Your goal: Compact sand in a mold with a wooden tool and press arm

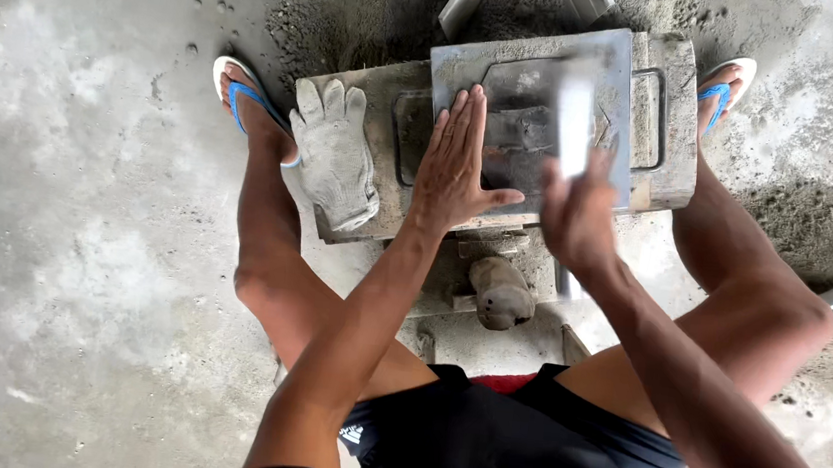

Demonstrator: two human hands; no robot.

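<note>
Left hand (456,160) flat, palm down, fingers spread a little and straight, pressed on grey metal plate (532,114) of concrete-covered mould block (668,115). Right hand (577,216) closed around blurred pale flat bar (574,127), held upright over plate, just right of left fingertips. Under plate, rectangular recessed frame in block, contents hidden by plate. Left of left fingers, dirty work glove (336,153) lying on block top, touching nothing else. Below left palm, lump-shaped grey mallet head (503,292) near block edge. Beyond fingertips, loose grey sand pile (376,10) on floor.
</note>
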